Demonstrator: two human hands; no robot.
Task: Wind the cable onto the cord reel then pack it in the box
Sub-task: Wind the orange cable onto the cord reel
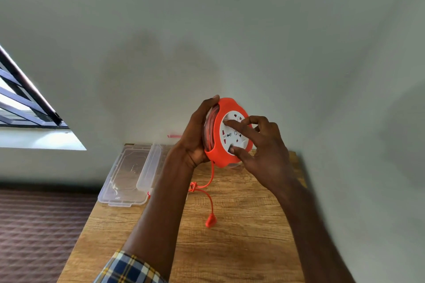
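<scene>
An orange cord reel (217, 145) with a white socket face is held upright above the wooden table (241, 225). My left hand (196, 135) grips its back and rim. Fingers of my right hand (259, 147) press on the white socket face. Orange cable is coiled inside the reel. A short length of cable (210, 190) hangs from the reel's bottom down to the table and ends in an orange plug (211, 220) lying on the wood. The clear plastic box (131, 172) lies open at the table's far left corner.
The table stands against a pale wall. A window with dark bars (20, 99) is at the left. Brown patterned floor (39, 232) lies left of the table. A small red strip (173, 136) shows by the wall behind the box.
</scene>
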